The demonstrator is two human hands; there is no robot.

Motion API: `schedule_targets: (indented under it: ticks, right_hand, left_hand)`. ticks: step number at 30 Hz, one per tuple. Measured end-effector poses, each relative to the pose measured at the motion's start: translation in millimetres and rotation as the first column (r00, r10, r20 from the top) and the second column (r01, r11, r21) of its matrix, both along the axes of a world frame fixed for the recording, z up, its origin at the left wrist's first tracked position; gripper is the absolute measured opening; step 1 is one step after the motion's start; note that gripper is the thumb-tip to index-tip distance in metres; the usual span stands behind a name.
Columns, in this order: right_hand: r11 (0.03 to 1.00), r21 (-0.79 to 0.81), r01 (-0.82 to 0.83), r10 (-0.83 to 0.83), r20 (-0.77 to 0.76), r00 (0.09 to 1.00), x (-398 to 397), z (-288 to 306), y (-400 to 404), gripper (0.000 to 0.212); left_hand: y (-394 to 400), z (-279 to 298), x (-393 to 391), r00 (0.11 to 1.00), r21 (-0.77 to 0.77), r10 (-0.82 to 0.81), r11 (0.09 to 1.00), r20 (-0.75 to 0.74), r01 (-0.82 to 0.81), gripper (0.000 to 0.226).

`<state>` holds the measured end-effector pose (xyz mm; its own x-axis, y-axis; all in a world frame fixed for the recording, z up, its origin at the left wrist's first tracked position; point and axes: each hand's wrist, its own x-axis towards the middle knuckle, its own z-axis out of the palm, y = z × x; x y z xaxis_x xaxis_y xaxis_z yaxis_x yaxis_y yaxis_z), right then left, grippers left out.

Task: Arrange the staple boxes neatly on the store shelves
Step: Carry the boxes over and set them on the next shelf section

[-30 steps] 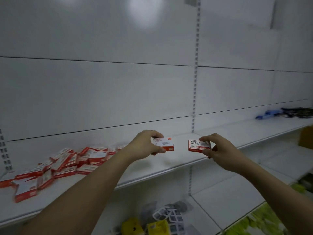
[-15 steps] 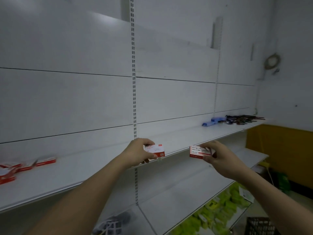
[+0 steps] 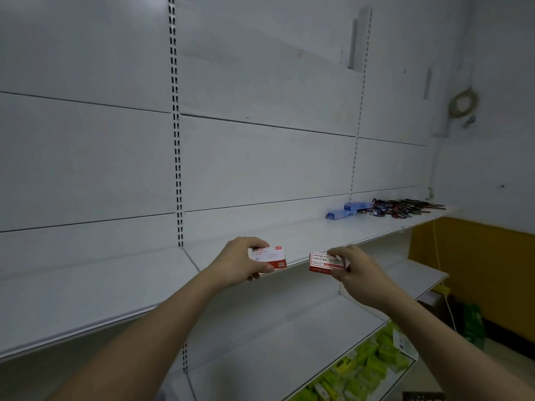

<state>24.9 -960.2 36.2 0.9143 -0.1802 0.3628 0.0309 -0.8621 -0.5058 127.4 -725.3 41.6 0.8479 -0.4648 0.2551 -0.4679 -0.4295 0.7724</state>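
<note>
My left hand (image 3: 241, 261) pinches a staple box (image 3: 270, 257), thumb along its lower edge, fingers curled over the top edge; fingertips mostly hidden behind the card. White face with red strip toward me, print too small to read. My right hand (image 3: 357, 274) grips a second staple box (image 3: 327, 262), fingers curled over its top right corner, thumb under; the right end of that box is covered by my fingers. Label partly readable, "24/6", the rest blurred.

Landmark: the white shelf (image 3: 95, 296) at hand height. Both boxes are held in the air just at its front edge, the left one over the edge, the right one slightly in front and lower; they are apart, not touching each other. Can't tell if the left box touches the shelf.

Far right on that shelf: blue packs (image 3: 344, 211), then a dark pile of small items (image 3: 405, 206), too blurred to identify. Below the shelf, a lower shelf (image 3: 289, 345); further down, green packets (image 3: 373, 366), cut off by the frame. Both forearms run out of the frame's bottom edge.
</note>
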Motion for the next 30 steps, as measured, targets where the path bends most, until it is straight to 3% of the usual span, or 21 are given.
schedule_targets:
  ticks: [13, 19, 26, 30]
  right_hand:
    - [0.992, -0.049, -0.118, 0.116, -0.052, 0.992, 144, -2, -100, 0.04]
    - [0.973, -0.029, -0.23, 0.228, -0.055, 0.972, 223, -17, -143, 0.041]
    - [0.917, -0.012, -0.399, 0.396, -0.096, 0.913, 313, -26, -208, 0.041]
    - [0.893, 0.006, -0.449, 0.446, -0.138, 0.884, 360, -30, -238, 0.04]
  left_hand:
    - [-90, -22, 121, 0.987, -0.029, 0.141, 0.989, -0.07, -0.144, 0.044]
    - [-124, -33, 154, 0.958, -0.029, 0.28, 0.959, -0.066, -0.282, 0.046]
    - [-154, -51, 188, 0.848, 0.077, 0.53, 0.846, -0.018, -0.528, 0.048]
    - [-161, -63, 203, 0.769, 0.043, 0.639, 0.769, -0.024, -0.638, 0.043]
